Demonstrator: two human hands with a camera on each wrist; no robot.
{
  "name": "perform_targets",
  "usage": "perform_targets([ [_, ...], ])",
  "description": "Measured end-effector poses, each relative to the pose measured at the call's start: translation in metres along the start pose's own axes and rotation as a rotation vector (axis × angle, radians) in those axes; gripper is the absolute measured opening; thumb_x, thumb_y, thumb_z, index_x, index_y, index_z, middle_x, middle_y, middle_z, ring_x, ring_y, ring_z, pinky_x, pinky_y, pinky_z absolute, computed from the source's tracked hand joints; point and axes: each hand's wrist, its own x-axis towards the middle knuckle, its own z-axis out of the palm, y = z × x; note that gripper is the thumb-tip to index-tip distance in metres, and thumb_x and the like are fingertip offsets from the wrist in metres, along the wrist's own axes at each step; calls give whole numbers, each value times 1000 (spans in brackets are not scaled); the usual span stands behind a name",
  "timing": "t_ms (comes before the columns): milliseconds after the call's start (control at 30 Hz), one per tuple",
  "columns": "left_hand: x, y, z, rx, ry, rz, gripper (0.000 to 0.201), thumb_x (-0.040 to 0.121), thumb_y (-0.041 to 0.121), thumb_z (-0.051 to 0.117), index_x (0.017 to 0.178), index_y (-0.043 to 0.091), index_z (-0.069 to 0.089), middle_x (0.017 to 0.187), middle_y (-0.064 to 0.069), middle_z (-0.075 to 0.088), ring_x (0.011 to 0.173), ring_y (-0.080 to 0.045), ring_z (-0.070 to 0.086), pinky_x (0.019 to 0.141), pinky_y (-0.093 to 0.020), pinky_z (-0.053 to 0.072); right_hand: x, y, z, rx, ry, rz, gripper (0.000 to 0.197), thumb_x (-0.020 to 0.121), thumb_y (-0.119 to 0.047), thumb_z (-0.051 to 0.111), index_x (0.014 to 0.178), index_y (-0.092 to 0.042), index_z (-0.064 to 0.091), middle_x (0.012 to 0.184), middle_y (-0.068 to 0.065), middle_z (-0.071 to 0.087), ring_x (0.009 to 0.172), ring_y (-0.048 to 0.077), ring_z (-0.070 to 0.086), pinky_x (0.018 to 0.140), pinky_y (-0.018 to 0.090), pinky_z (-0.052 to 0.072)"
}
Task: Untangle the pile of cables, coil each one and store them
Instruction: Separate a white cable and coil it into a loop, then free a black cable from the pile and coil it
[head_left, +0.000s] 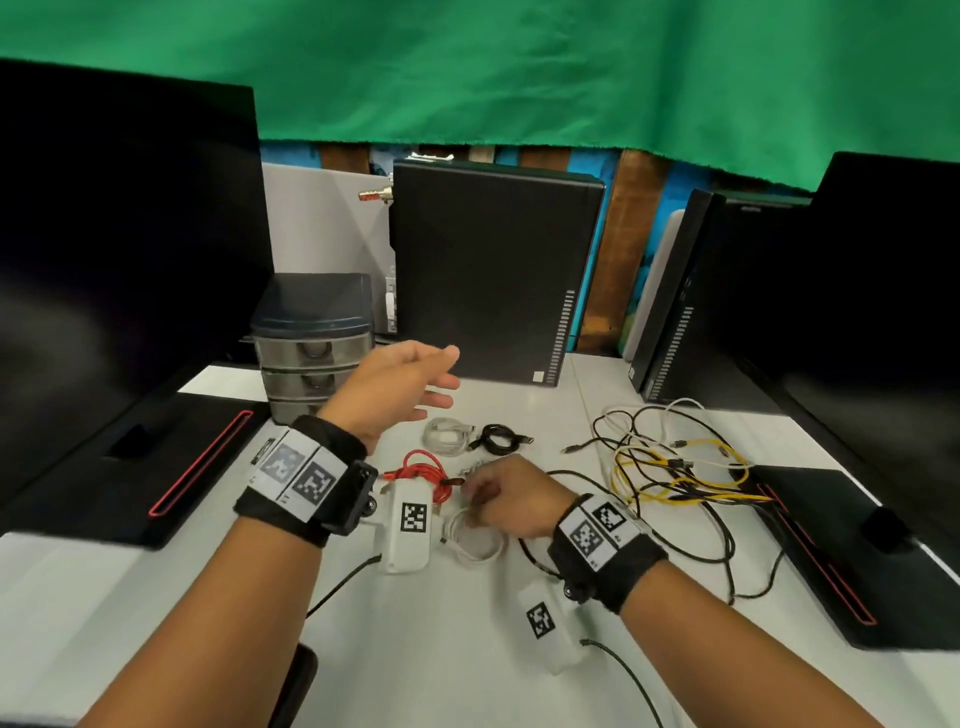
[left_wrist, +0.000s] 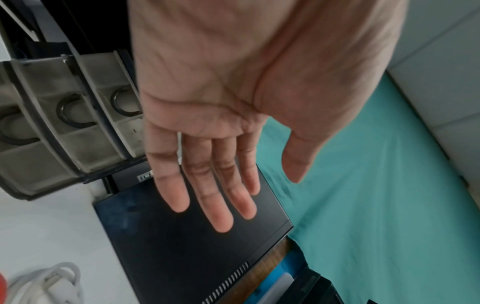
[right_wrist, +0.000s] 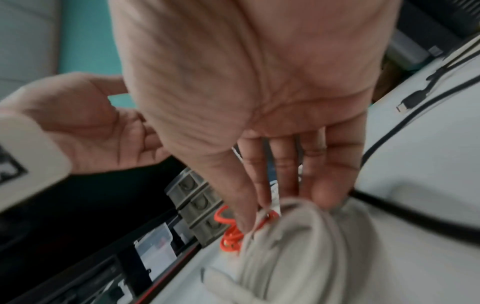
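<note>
1. Fingers (left_wrist: 221, 195) of the left hand (head_left: 400, 384) are straight and spread, holding nothing, raised above the counter (head_left: 467, 649) in front of the drawer box (head_left: 311, 343) at about 11 o'clock.
2. Fingers (right_wrist: 324, 185) of the right hand (head_left: 509, 493) reach down to a coiled white cable (head_left: 475, 540) at the counter's middle, their tips pinching its loops; the wrist view is blurred.
3. A red cable (head_left: 423, 470) lies coiled just beside the white one, toward 11 o'clock.
4. A clear coil (head_left: 447, 436) and a black coil (head_left: 498, 436) lie side by side at 12 o'clock.
5. The tangled pile (head_left: 675, 467) of yellow, white and black cables lies at 2 o'clock, apart from both hands.
6. A computer case (head_left: 488, 270) stands upright at the back.
</note>
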Motion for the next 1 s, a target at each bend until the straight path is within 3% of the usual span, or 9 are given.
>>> perform_targets([
  [133,-1,0,3,5,-19,8,23,98,38,60,111,20,67,99,3,75,81,-8,71,79,-28,55,-10,13,-16,132,106,-24,23,83,-3,73,105,-12,74,82,-7,68,73,4,61,62,9,46],
  [200,0,-2,5,5,-32,9,22,98,34,61,111,18,68,99,1,75,77,-7,71,73,-23,56,-17,20,-21,123,161,-13,15,84,-6,74,99,-10,75,79,-5,67,66,2,57,54,7,42],
  [300,1,-8,14,22,-78,-6,16,97,25,63,105,13,70,96,-2,76,73,-9,70,69,-24,55,-31,29,-22,35,112,7,3,82,-14,78,83,-12,76,68,-7,65,56,-2,54,58,14,46],
  [433,-1,-25,41,127,-252,-51,15,95,22,66,96,9,72,82,-2,74,69,-13,67,64,-26,51,-59,42,-21,-302,-44,124,19,76,-33,82,78,-18,71,64,-10,62,54,2,54,50,16,42],
  [533,-5,-34,68,262,-401,-84,21,95,29,65,87,11,70,71,0,69,60,-13,64,58,-23,50,-74,53,-29,-367,-32,167,12,81,-24,73,72,-19,69,69,-7,65,65,6,59,54,16,45],
  [700,-20,-41,99,464,-586,-126,36,98,43,57,79,14,68,69,2,67,56,-12,62,57,-23,48,-99,61,-44,58,176,144,19,86,-11,67,77,6,69,53,7,63,39,9,54,42,19,43],
  [833,-36,-47,119,515,-681,-204,47,101,52,46,91,11,67,77,-2,70,58,-15,66,55,-23,49,-125,54,-34,422,229,50,15,91,-7,68,76,-5,66,60,7,62,47,13,61,46,25,50],
  [933,-42,-46,126,366,-657,-115,38,105,39,46,86,12,66,83,-6,71,65,-17,67,58,-25,49,-136,56,-28,481,294,6,16,92,-5,65,77,-9,68,68,3,66,54,13,63,48,25,50],
  [1000,-44,-41,126,342,-623,-34,39,106,33,44,81,11,64,75,-7,71,63,-17,65,62,-27,50,-141,62,-29,404,446,-53,13,92,-11,66,81,-18,71,69,-4,66,57,12,59,52,24,47],
])
